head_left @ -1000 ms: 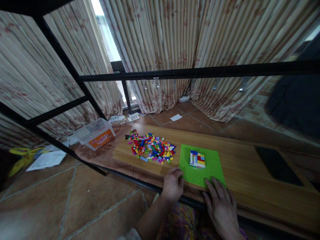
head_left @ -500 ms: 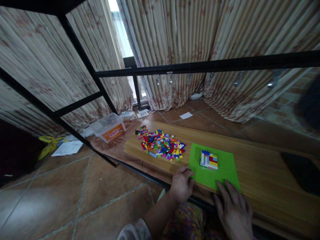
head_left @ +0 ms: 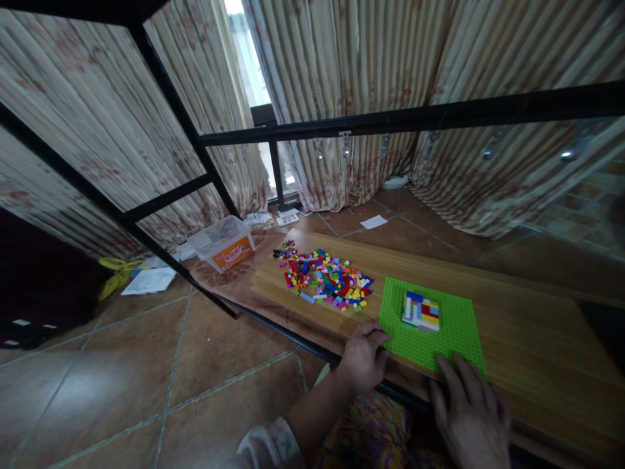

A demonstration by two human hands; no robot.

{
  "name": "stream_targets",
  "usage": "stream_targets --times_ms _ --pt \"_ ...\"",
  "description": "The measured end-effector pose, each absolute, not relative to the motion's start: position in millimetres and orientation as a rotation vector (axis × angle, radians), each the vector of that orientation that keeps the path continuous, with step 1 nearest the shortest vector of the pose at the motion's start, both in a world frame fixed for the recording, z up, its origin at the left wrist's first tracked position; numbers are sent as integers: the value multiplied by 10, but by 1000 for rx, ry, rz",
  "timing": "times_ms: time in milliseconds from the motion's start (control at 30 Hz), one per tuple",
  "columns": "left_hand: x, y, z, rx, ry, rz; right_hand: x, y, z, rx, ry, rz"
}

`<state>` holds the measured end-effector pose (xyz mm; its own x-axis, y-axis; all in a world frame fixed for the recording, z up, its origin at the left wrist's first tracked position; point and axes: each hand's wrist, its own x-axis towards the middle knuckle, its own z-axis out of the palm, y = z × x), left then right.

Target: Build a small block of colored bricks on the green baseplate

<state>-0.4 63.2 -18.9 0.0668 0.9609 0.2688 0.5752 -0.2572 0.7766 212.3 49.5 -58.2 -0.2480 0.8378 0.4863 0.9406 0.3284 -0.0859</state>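
A green studded baseplate (head_left: 459,326) lies on the wooden board. On it sits a low, flat block of toy bricks (head_left: 420,312) in white, blue, red and yellow. My left hand (head_left: 364,358) rests at the baseplate's near left corner, its fingers loosely bent and apart, with nothing visible between them. Over the near right edge of the baseplate, my right hand (head_left: 471,407) lies with its fingers spread and fingertips on the studs. Left of the baseplate is a loose pile of small coloured bricks (head_left: 325,277).
The wooden board (head_left: 527,326) lies on a brown cloth (head_left: 273,319) over a black-framed surface. A clear plastic box (head_left: 224,244) with an orange label stands at the far left end. A black bar (head_left: 390,120) crosses beyond the board, and a dark flat object (head_left: 605,332) lies at right.
The whole view has shifted, so the scene sits slightly farther right. Both hands keep their places at the baseplate; the brick block looks the same.
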Motion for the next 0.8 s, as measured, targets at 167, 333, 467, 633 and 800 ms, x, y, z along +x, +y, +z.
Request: stream_targets --times_ms 167,333,467,633,800 --pt "-7 635 -193 1872 1509 1093 2121 499 -594 -1569 -2153 -307" --pt "-10 639 -183 1867 1509 1084 2138 495 -599 -1560 -2154 -310" --pt "-39 645 -152 1835 1454 1111 2142 487 -566 -1549 -2169 -287" --pt "-234 627 -48 1696 1482 1220 2128 489 -570 -1543 -2128 -252" --pt "-960 728 119 1486 2098 1290 2104 472 -581 -1566 -2085 -211"
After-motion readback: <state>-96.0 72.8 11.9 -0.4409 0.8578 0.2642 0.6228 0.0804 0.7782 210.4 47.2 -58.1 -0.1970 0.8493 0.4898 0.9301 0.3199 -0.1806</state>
